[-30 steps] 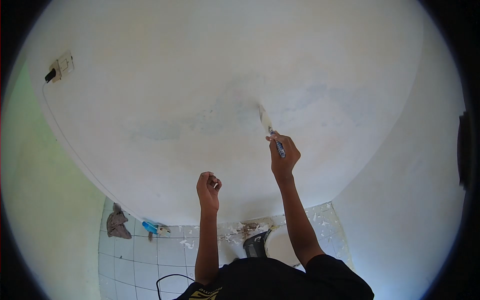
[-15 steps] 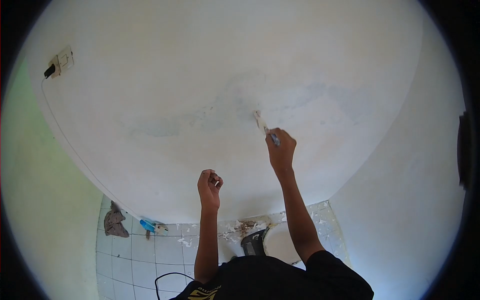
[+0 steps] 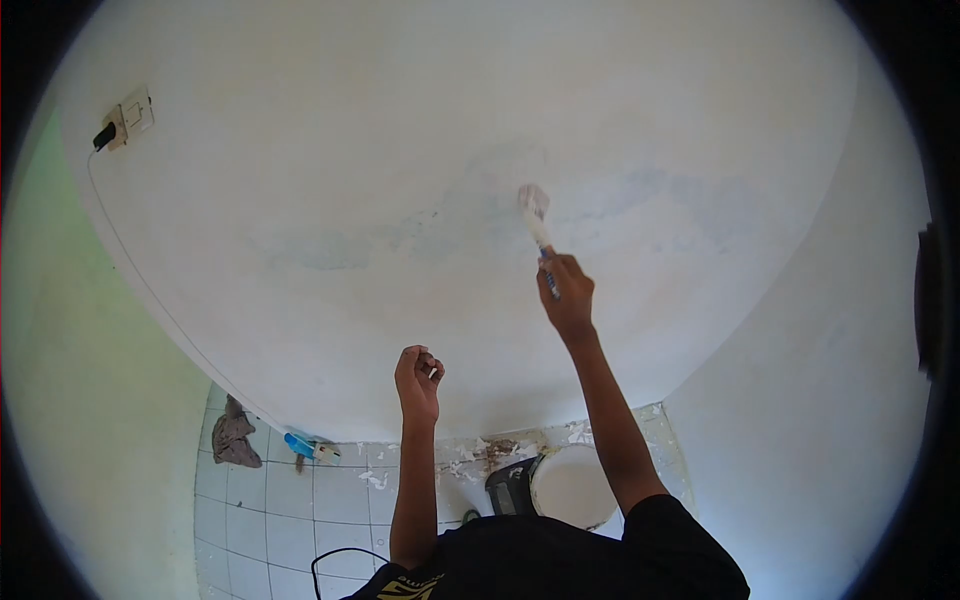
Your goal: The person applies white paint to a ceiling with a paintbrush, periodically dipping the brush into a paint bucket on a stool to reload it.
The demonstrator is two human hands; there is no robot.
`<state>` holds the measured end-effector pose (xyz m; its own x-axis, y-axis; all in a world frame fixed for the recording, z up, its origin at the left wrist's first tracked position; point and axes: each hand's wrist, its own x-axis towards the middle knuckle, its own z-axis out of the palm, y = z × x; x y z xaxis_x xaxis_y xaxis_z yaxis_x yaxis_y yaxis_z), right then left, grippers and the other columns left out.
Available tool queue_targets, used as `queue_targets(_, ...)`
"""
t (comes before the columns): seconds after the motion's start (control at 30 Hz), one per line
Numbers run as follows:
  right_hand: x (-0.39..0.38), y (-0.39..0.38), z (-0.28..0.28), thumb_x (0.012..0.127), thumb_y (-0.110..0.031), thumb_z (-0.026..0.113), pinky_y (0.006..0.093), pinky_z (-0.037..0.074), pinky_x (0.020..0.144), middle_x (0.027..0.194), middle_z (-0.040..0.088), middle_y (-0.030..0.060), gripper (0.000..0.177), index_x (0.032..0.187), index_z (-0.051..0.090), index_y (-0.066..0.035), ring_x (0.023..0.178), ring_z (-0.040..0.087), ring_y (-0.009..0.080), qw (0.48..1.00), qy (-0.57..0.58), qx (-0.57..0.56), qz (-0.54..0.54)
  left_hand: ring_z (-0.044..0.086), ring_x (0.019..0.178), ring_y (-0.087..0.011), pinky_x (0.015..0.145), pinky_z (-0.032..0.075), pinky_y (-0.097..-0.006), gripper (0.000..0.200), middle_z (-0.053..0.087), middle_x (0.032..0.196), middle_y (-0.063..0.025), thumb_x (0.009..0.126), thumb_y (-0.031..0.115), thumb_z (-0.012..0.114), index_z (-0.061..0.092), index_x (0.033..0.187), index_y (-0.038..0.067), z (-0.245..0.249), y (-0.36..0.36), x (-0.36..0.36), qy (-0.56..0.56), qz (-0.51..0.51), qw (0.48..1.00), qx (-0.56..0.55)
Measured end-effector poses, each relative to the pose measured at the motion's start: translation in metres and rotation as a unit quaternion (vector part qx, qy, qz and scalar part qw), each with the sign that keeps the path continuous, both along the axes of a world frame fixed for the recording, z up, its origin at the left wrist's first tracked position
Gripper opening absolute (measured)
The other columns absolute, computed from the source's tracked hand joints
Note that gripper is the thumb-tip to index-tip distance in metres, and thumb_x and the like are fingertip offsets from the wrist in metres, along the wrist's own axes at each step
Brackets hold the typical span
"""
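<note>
A paintbrush [image 3: 538,215] with pale bristles and a whitish, blue-marked handle is gripped in my right hand [image 3: 568,295]. Its bristles lie against the white wall [image 3: 400,120], on a band of bluish-grey patches [image 3: 440,235]. My left hand [image 3: 418,385] hangs in front of the wall, lower and to the left, with its fingers loosely curled and nothing seen in them.
Below, a round container with pale contents [image 3: 573,487] stands beside a dark object [image 3: 513,488]. White flakes lie along the floor edge. A grey-brown cloth [image 3: 236,440] and a blue-and-white item [image 3: 312,446] are at left; a plugged socket [image 3: 118,125] sits above.
My right hand has swung the paintbrush up and slightly right along the wall, so its bristles now show broader. My left hand stays nearly where it was.
</note>
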<state>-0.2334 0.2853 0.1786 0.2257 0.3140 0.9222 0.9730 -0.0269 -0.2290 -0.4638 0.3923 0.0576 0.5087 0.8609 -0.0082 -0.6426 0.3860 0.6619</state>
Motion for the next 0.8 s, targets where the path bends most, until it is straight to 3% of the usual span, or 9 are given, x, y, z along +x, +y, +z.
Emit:
queue_targets(0.17,-0.017,-0.017,-0.041,0.081,0.002,0.068,0.0368,0.056,0.065,0.094,0.067,0.0144,0.02,0.101,0.067,-0.002,0.075,0.068,0.0285,0.992,0.09,-0.092,-0.003,0.056,0.073,-0.0136,0.072,0.045,-0.0316,0.016,0.055,0.074,0.0025,0.095,0.028,0.057,0.059,0.092,0.013,0.005,-0.001,0.002,-0.003,-0.005,1.0,0.015)
queue_targets(0.23,-0.019,-0.027,-0.035,0.082,0.001,0.068,0.0363,0.056,0.072,0.096,0.068,0.0145,0.019,0.101,0.068,-0.002,0.081,0.069,0.0297,0.981,0.141,-0.087,0.099,0.056,0.073,-0.0135,0.073,0.045,-0.0315,0.016,0.055,0.074,0.0025,0.095,0.028,0.056,0.059,0.092,0.013,0.007,0.001,0.005,-0.005,-0.009,1.0,0.023)
queue_targets(0.33,-0.004,-0.03,-0.02,0.083,-0.001,0.069,0.0364,0.055,0.078,0.1,0.069,0.0148,0.018,0.101,0.068,-0.002,0.088,0.069,0.0309,0.976,0.111,-0.092,0.161,0.057,0.073,-0.0134,0.073,0.046,-0.0314,0.016,0.056,0.073,0.0027,0.095,0.028,0.056,0.059,0.092,0.013,0.007,0.0,0.008,-0.011,-0.011,1.0,0.012)
queue_targets(0.43,0.03,-0.026,0.015,0.085,0.0,0.068,0.0364,0.056,0.08,0.105,0.069,0.016,0.013,0.098,0.067,-0.002,0.093,0.069,0.0314,0.992,0.071,-0.072,0.07,0.057,0.072,-0.0133,0.072,0.045,-0.0314,0.017,0.056,0.073,0.0029,0.095,0.029,0.057,0.059,0.092,0.012,0.01,-0.002,0.008,-0.005,-0.01,1.0,0.02)
queue_targets(0.5,0.041,-0.024,0.044,0.085,0.003,0.066,0.035,0.058,0.079,0.106,0.069,0.0173,0.012,0.095,0.067,-0.002,0.096,0.069,0.0306,0.998,-0.051,0.029,0.029,0.056,0.072,-0.0134,0.071,0.045,-0.0315,0.017,0.056,0.073,0.0027,0.095,0.029,0.058,0.059,0.092,0.012,0.01,0.0,0.007,-0.009,-0.015,1.0,0.021)
queue_targets(0.57,0.036,-0.029,0.058,0.084,0.005,0.066,0.0353,0.058,0.079,0.106,0.069,0.017,0.012,0.094,0.067,-0.001,0.097,0.07,0.0292,0.993,-0.089,0.073,-0.02,0.056,0.072,-0.0134,0.071,0.045,-0.0316,0.018,0.055,0.073,0.0025,0.095,0.029,0.058,0.059,0.092,0.012,0.011,0.002,0.003,-0.006,-0.006,1.0,0.026)
queue_targets(0.7,0.021,-0.026,0.043,0.084,0.005,0.066,0.0338,0.058,0.076,0.105,0.069,0.0161,0.012,0.095,0.067,-0.001,0.093,0.071,0.0263,0.979,-0.063,0.18,-0.07,0.054,0.072,-0.0133,0.071,0.045,-0.0318,0.017,0.054,0.073,0.0021,0.094,0.029,0.058,0.059,0.091,0.012,0.007,0.008,-0.009,0.008,0.024,1.0,0.01)
queue_targets(0.8,0.007,0.012,-0.006,0.081,0.004,0.07,0.031,0.055,0.07,0.093,0.069,0.0115,0.014,0.092,0.067,-0.004,0.082,0.07,0.0228,0.982,0.08,0.168,-0.027,0.054,0.072,-0.0133,0.072,0.044,-0.0316,0.017,0.054,0.073,0.0022,0.094,0.029,0.058,0.059,0.09,0.012,0.0,0.014,-0.014,0.004,0.036,0.999,0.006)
